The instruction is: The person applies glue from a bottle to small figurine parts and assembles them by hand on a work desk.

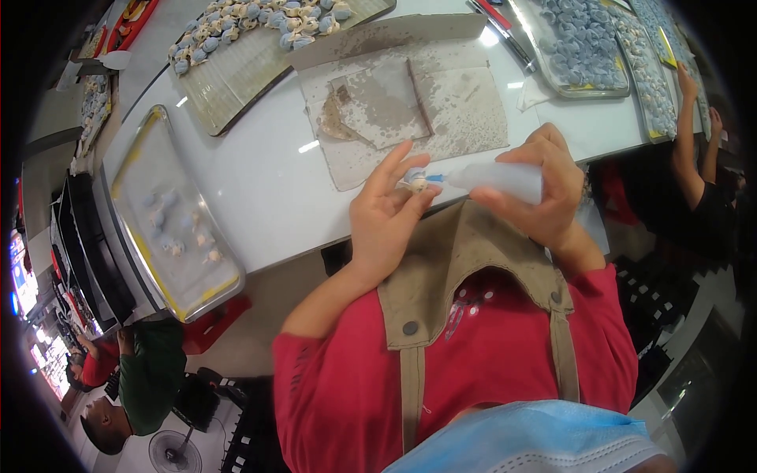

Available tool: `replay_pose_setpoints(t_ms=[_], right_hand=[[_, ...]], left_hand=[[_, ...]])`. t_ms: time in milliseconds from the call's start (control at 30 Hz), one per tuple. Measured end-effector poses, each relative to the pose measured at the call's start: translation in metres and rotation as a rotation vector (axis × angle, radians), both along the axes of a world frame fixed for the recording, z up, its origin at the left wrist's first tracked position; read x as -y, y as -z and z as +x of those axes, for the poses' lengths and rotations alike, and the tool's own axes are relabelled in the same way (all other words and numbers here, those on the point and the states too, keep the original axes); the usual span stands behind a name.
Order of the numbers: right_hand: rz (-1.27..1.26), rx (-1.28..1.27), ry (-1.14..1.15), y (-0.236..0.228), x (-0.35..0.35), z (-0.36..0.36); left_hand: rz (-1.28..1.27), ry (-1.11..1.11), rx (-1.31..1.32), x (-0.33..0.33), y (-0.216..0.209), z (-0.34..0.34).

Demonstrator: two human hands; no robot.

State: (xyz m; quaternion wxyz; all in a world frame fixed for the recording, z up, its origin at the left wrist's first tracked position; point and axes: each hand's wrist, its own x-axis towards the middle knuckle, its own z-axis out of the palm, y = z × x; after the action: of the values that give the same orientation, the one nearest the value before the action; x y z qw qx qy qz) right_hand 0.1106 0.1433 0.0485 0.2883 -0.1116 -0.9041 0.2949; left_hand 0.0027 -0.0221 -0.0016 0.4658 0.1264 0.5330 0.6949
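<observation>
The left hand (386, 209) pinches a small pale-and-blue moulded piece (418, 182) between thumb and fingertips, the other fingers spread upward, just over the near edge of the white table (260, 189). The right hand (544, 189) is wrapped around a translucent squeeze bottle (501, 178), its blue nozzle touching the piece. The piece looks light and probably fragile, possibly still soft, so it is best held by its sides with a gentle pinch; the bottle is soft-walled and will yield to pressure. Just beyond the hands lies stained cardboard (410, 102); a metal tray (169, 217) with a few pieces sits at the left, overhanging the near edge, and fuller trays (583, 47) stand far right. Bare tabletop between tray and cardboard leaves room.
</observation>
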Motion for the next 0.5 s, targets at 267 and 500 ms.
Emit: replay_pose_setpoints(t_ms=[267, 500], right_hand=[[-0.036, -0.007, -0.029, 0.005, -0.005, 0.005], [-0.078, -0.014, 0.057, 0.008, -0.010, 0.010]], left_hand=[[-0.009, 0.019, 0.003, -0.002, -0.003, 0.000], [0.001, -0.031, 0.064, -0.008, -0.002, 0.002]])
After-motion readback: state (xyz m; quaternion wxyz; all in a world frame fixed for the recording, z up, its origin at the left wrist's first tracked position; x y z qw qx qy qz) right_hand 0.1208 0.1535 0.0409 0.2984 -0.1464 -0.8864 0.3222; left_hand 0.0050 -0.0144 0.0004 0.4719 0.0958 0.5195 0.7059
